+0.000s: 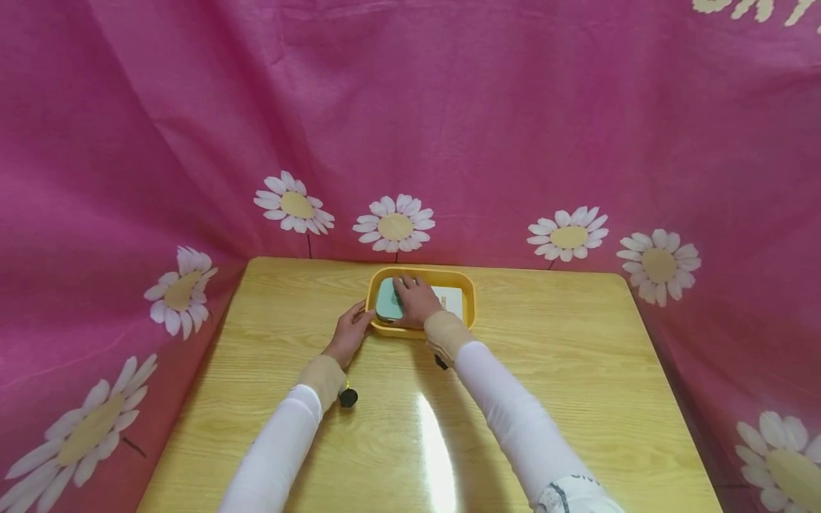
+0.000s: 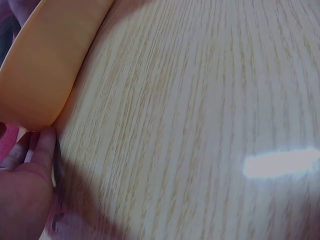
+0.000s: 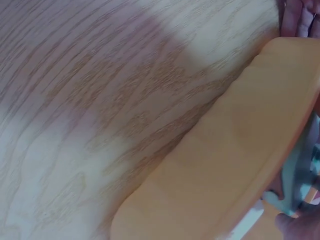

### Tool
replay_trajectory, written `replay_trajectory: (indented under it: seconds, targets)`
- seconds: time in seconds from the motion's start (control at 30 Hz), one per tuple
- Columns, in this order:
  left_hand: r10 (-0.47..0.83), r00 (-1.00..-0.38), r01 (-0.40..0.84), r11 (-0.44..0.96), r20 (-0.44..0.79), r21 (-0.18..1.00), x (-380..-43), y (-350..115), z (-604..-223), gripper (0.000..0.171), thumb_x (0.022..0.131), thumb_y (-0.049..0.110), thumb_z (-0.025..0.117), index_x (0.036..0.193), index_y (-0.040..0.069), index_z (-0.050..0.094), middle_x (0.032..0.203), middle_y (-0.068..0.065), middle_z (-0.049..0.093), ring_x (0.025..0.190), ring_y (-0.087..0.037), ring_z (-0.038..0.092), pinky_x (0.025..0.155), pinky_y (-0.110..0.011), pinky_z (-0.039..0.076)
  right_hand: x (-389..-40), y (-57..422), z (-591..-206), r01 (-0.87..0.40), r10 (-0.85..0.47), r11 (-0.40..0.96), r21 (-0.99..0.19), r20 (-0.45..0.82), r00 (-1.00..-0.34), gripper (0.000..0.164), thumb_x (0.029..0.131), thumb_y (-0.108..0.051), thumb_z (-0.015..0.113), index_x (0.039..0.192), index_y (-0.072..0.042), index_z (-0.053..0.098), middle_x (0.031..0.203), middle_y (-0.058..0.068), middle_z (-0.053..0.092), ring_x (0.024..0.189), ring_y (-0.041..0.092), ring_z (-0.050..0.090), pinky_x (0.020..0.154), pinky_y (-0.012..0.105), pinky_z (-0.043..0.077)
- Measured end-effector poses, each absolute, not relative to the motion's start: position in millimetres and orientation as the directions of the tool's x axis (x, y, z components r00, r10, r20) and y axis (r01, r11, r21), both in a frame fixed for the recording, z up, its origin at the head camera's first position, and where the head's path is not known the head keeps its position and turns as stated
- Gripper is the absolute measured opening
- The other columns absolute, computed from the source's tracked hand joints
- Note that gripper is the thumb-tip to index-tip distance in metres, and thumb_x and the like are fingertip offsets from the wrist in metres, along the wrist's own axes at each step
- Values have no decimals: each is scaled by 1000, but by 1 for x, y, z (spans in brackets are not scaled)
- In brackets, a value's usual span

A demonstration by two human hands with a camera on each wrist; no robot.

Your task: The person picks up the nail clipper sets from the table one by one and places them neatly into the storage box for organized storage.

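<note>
A yellow-orange tray (image 1: 473,299) stands near the far edge of the wooden table. Inside it, a mint-green box with rounded corners (image 1: 386,299) lies at the left, and a white box with lettering (image 1: 454,298) at the right. My right hand (image 1: 418,303) grips the mint-green box from above, its fingers spread over the top and the thumb at the near side. My left hand (image 1: 348,333) holds the tray's near left corner; in the left wrist view its fingertips (image 2: 46,142) meet the bottom of the tray wall. The right hand hides part of both boxes.
The wooden table (image 1: 564,399) extends on both sides of the tray and in front of it. A pink cloth with white daisies (image 1: 487,128) hangs behind the table and along its sides. Small black pieces (image 1: 348,397) hang at both wrists.
</note>
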State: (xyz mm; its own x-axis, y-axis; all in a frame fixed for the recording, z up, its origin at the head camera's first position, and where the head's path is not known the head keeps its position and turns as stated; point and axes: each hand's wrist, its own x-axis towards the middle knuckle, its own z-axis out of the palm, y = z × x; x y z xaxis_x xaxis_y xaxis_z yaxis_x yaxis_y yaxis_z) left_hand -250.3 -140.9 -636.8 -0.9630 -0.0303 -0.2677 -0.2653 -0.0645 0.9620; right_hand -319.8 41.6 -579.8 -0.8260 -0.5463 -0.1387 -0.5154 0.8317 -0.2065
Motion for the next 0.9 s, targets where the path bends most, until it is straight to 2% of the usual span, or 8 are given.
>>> replay_trajectory:
  seconds: [0.13, 0.37, 0.4, 0.47, 0.6, 0.67, 0.77, 0.9]
  targets:
    - [-29, -965, -257, -74, -259, 964, -250, -141, -637, 54, 109, 22, 56, 159, 4, 43, 149, -26, 54, 136, -31, 54, 115, -44, 46, -318, 47, -579, -552, -585, 803, -227, -122, -802, 105, 83, -45, 88, 164, -8, 32, 172, 20, 22, 154, 46, 26, 126, 51, 27]
    - [-32, -964, -262, -72, -265, 962, -249, -139, -632, 55, 109, 20, 56, 159, 3, 42, 149, -28, 54, 136, -33, 54, 114, -46, 46, -324, 56, -584, -595, -639, 744, -304, -67, -766, 97, 80, -37, 93, 158, -5, 45, 168, 24, 29, 153, 46, 29, 125, 52, 30]
    - [-29, -963, -265, -74, -267, 962, -250, -138, -631, 54, 109, 18, 56, 159, 3, 42, 149, -28, 55, 136, -34, 55, 114, -46, 46, -335, 60, -601, -606, -650, 732, -312, -50, -759, 97, 80, -40, 92, 158, -7, 45, 169, 22, 29, 154, 44, 29, 125, 51, 31]
    - [-23, -961, -275, -71, -277, 959, -250, -137, -629, 55, 109, 18, 56, 160, 3, 41, 149, -29, 54, 136, -33, 55, 114, -46, 46, -337, 63, -602, -605, -655, 725, -328, -55, -754, 95, 81, -39, 92, 158, -7, 46, 169, 22, 29, 154, 43, 27, 124, 50, 32]
    - [-24, -956, -290, -37, -291, 956, -252, -139, -625, 57, 109, 18, 57, 161, 3, 39, 147, -28, 56, 134, -31, 56, 114, -45, 47, -339, 66, -600, -600, -654, 721, -347, -56, -754, 97, 80, -38, 92, 159, -7, 44, 169, 22, 28, 155, 43, 25, 125, 50, 31]
    - [-29, -957, -289, -18, -289, 957, -253, -142, -623, 58, 108, 19, 59, 161, 4, 39, 148, -27, 56, 135, -31, 56, 113, -45, 47, -330, 65, -580, -591, -652, 723, -357, -69, -755, 98, 81, -36, 92, 159, -5, 43, 169, 24, 28, 155, 44, 24, 125, 51, 30]
    - [-19, -956, -293, 11, -293, 956, -252, -147, -619, 61, 107, 19, 61, 162, 6, 38, 152, -24, 54, 139, -31, 53, 112, -45, 48, -329, 67, -577, -617, -673, 697, -366, -36, -739, 96, 85, -41, 88, 160, -5, 40, 169, 24, 28, 155, 45, 25, 125, 52, 30]
    - [52, -951, -300, 75, -304, 951, -251, -154, -617, 70, 106, 21, 63, 165, 6, 29, 161, -25, 43, 148, -35, 44, 116, -47, 44, -317, 80, -570, -674, -717, 641, -367, 27, -697, 86, 94, -42, 79, 161, -4, 40, 170, 23, 27, 155, 44, 26, 125, 54, 29]
